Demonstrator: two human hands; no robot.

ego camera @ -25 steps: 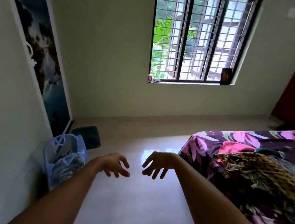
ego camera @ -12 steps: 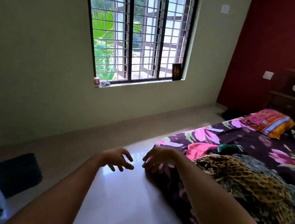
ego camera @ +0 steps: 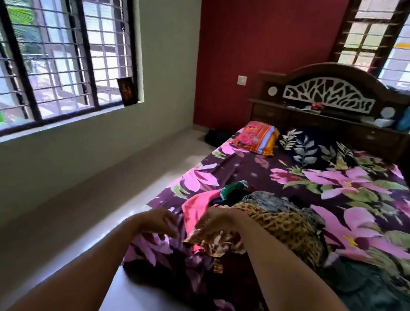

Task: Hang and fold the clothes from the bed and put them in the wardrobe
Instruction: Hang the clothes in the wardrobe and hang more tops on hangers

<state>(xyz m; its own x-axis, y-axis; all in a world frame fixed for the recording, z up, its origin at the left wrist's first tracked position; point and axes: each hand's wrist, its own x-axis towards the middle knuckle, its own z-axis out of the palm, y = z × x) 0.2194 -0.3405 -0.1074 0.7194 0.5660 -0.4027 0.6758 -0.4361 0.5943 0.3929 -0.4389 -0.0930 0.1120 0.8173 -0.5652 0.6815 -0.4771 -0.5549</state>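
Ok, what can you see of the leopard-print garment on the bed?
The leopard-print garment is soft-looking cloth, tan with dark spots, crumpled on top of the clothes pile near the foot corner of the bed. Its near edge hangs in ruffles over the pink cloth. The right hand is on that edge; whether it grips is unclear.

I get daylight from the window [ego camera: 45, 47] left of my left hand [ego camera: 157, 222]; the floor [ego camera: 166, 170] glares beyond it; edges bend, details smear.
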